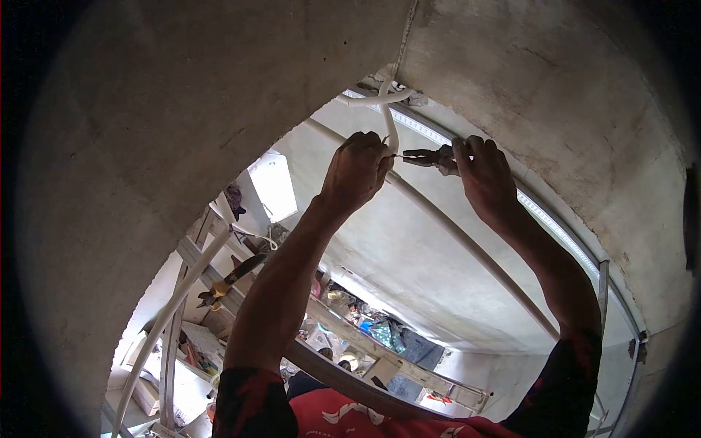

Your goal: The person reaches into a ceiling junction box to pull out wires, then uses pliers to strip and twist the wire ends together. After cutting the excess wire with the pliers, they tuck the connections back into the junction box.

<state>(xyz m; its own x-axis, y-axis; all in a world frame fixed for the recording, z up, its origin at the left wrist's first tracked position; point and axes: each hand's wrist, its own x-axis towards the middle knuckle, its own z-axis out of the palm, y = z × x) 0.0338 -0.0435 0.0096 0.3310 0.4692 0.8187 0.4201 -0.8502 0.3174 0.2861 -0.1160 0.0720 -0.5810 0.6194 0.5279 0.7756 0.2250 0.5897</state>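
My right hand (488, 179) is closed around a pair of pliers (429, 158), whose jaws point left. At the jaw tips a thin wire end (398, 155) shows, joining the space between the pliers and my left hand. Closed in a pinch, my left hand (356, 169) grips the wire beside the lower end of a white flexible conduit (389, 120). That conduit hangs from a broken opening in the concrete above. My fingers hide most of the wire.
A long pale pipe (475, 252) runs diagonally behind my hands. A metal channel (555, 219) edges the wall at right. Yellow-and-black cutters (225, 283) rest on a frame at left, near another white conduit (171, 306). Cluttered items lie far below.
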